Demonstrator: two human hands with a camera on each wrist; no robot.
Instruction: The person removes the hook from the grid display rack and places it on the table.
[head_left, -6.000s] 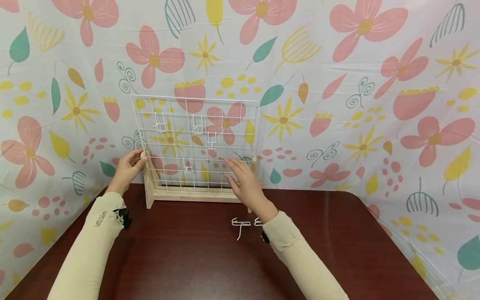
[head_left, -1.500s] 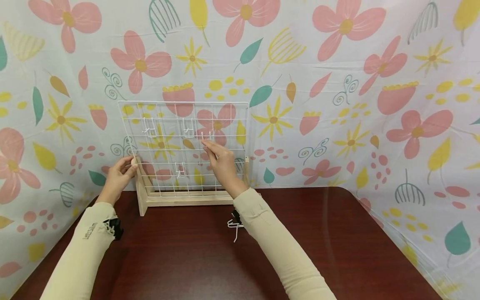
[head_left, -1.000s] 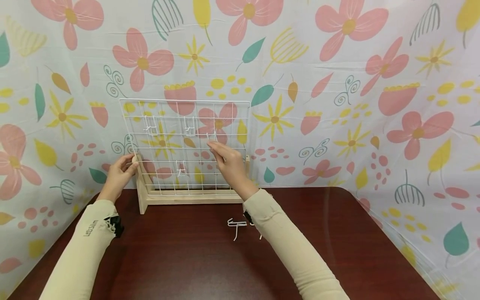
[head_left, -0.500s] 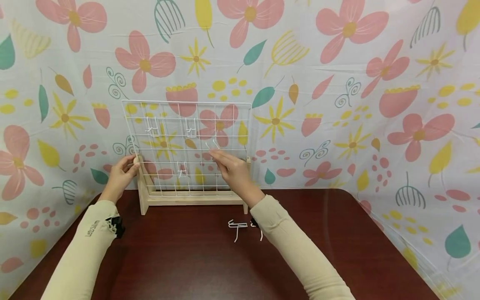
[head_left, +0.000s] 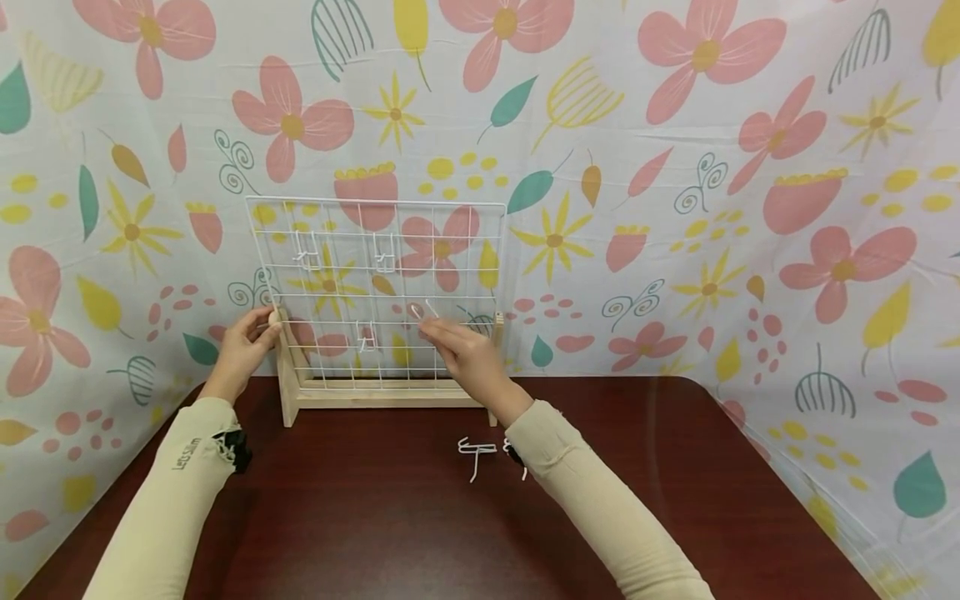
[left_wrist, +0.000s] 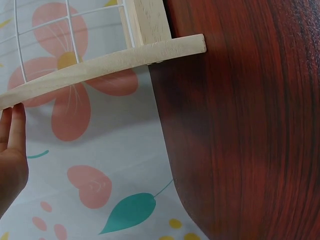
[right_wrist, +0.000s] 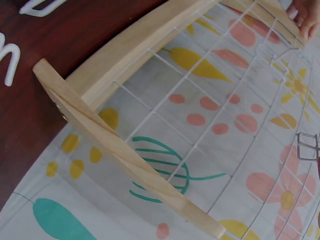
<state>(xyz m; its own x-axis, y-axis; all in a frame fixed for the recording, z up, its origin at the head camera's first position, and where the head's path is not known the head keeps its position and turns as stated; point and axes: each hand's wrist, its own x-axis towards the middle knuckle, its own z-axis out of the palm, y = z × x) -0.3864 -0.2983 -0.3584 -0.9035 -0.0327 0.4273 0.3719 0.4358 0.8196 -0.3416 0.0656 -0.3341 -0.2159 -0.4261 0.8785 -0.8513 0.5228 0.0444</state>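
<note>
A white wire grid panel [head_left: 337, 296] stands upright in a pale wooden stand [head_left: 390, 400]. My left hand [head_left: 243, 346] grips the stand's left upright near its top; the left wrist view shows fingertips against that wooden post [left_wrist: 107, 69]. With thumb and fingers, my right hand [head_left: 476, 358] pinches a white wire hook [head_left: 431, 308] in front of the panel's lower right part, its prongs pointing up. Three like hooks hang on the grid: an upper left hook [head_left: 306, 252], an upper middle hook [head_left: 384, 254] and a lower hook [head_left: 365, 336].
On the dark red wooden table [head_left: 360, 500] lie a white hook [head_left: 477, 448] and a second hook [head_left: 523, 472], partly hidden by the right sleeve [head_left: 592, 492]. A flowered cloth [head_left: 600, 167] hangs close behind the stand and along the sides.
My right hand has come to the hook on the grid's middle right, taken it off and carried it downward and slightly right. My left hand keeps its hold on the upright.
</note>
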